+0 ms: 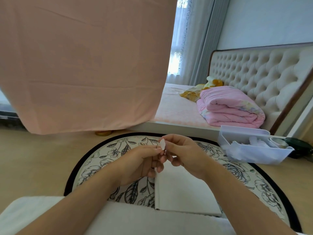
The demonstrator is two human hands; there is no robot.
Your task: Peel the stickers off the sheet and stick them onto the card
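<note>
Sticker [162, 144], small and whitish, sits above the white card's [183, 190] 12 o'clock edge. It's pinched in the right hand [184, 155], and the left hand [140, 164] has its fingertips nipping it too. Looks like mid-peel to me. Next it needs a clean separation, then pressing down onto the card on the floral table [237, 168].

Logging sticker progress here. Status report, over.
Right hand pinches small white sticker piece above table. Left hand fingertips on it, grip unclear. White card flat beneath, visible part bare. Nothing in the way.
</note>
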